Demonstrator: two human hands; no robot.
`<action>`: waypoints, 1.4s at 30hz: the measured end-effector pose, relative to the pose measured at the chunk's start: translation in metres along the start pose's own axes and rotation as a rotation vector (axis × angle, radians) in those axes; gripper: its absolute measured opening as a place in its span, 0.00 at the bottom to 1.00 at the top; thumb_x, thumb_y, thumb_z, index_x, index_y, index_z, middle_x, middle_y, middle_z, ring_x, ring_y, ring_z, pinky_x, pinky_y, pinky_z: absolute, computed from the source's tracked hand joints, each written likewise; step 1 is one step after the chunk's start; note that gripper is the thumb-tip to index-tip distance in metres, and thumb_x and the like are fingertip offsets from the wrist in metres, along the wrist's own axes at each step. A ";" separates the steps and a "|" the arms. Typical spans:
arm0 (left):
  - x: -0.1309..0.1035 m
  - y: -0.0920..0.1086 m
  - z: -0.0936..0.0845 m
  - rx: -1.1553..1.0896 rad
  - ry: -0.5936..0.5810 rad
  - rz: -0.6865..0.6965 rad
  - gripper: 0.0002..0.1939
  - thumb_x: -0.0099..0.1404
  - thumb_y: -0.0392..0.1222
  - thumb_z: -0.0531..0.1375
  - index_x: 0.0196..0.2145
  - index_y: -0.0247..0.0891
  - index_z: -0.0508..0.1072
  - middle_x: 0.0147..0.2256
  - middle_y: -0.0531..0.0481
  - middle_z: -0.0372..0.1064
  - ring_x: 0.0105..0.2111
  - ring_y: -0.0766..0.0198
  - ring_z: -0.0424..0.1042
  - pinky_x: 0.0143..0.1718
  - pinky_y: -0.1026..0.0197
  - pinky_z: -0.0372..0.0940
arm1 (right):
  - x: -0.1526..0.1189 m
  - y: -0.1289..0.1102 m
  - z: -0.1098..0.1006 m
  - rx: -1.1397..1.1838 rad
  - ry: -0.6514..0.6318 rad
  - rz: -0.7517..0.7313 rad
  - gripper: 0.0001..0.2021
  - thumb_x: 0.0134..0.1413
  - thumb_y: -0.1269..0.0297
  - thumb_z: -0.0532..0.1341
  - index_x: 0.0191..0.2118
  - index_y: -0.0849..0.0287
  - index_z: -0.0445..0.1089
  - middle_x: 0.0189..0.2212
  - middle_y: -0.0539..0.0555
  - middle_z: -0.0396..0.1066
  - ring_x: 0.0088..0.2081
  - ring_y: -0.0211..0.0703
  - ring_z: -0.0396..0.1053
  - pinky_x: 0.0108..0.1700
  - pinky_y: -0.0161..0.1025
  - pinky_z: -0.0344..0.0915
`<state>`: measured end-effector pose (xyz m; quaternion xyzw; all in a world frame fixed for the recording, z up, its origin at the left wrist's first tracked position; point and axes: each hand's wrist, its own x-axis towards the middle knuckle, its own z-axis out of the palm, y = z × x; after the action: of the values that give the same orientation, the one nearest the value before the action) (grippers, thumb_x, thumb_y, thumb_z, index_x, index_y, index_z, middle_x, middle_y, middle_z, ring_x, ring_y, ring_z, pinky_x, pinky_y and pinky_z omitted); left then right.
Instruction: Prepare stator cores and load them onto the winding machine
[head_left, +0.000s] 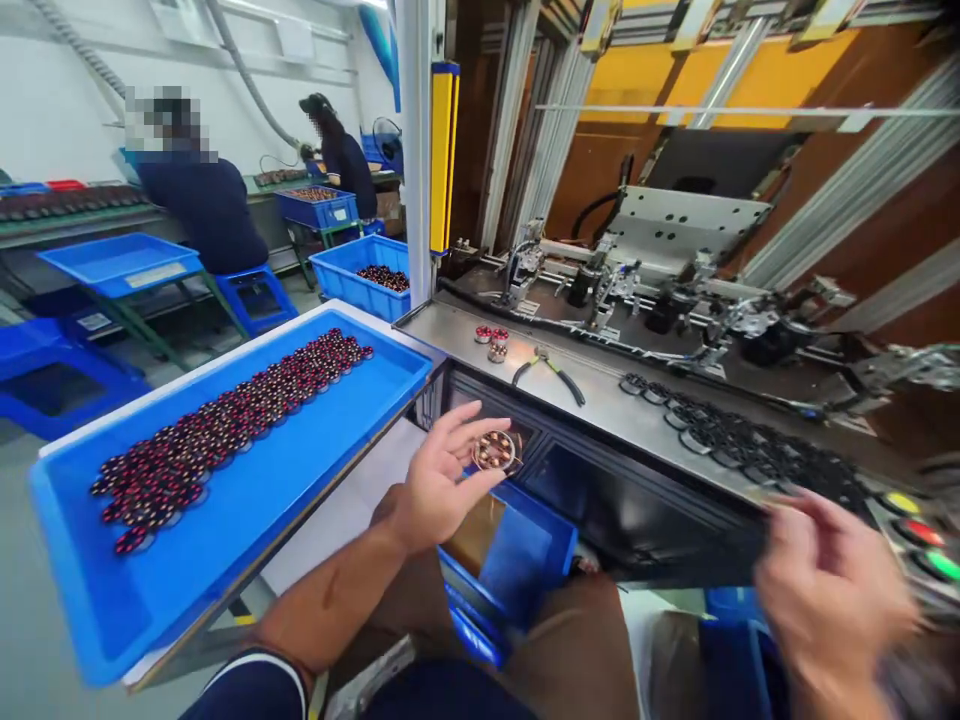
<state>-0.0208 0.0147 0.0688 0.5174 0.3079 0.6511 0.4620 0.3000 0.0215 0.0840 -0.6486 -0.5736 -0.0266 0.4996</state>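
Observation:
My left hand is closed on a small copper-wound motor stator, a round piece with a pale ring and loose copper wire ends at its edge. Thumb and fingers grip it by its sides, above my lap. Over at the right, my right hand is blurred, with its fingers curled together in a pinch; whatever is in them, if anything, cannot be made out. It is nearest to a pile of black rings on the metal worktop. Green-and-black cutters lie there with a few red and copper stators.
A blue tray with rows of stators stands at the left. Behind the worktop is a machine with metal fixtures; a yellow light barrier rises at its corner. Coloured buttons sit far right. Two people sit in the background.

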 end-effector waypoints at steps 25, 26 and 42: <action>-0.091 -0.009 0.028 0.135 -0.327 0.267 0.37 0.62 0.30 0.68 0.65 0.46 0.62 0.53 0.43 0.76 0.50 0.59 0.79 0.51 0.61 0.75 | -0.192 -0.077 0.010 1.356 -0.930 0.821 0.17 0.46 0.49 0.75 0.34 0.54 0.74 0.26 0.52 0.75 0.25 0.41 0.70 0.27 0.37 0.67; -0.090 -0.012 0.030 0.165 -0.323 0.257 0.36 0.63 0.31 0.68 0.65 0.44 0.62 0.53 0.42 0.77 0.50 0.59 0.79 0.51 0.60 0.75 | -0.192 -0.081 0.011 1.355 -0.916 0.860 0.15 0.47 0.51 0.75 0.33 0.54 0.74 0.25 0.51 0.74 0.24 0.40 0.70 0.27 0.36 0.68; -0.093 -0.032 0.031 -0.076 -0.474 -0.216 0.36 0.66 0.33 0.66 0.67 0.48 0.59 0.60 0.39 0.69 0.52 0.60 0.76 0.55 0.59 0.70 | -0.141 -0.053 -0.002 1.117 -0.859 0.724 0.20 0.57 0.49 0.70 0.27 0.61 0.73 0.17 0.50 0.68 0.19 0.33 0.63 0.24 0.32 0.61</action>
<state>0.0210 -0.0613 0.0129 0.6019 0.2199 0.4699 0.6071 0.2122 -0.0889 0.0321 -0.4015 -0.3980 0.6823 0.4635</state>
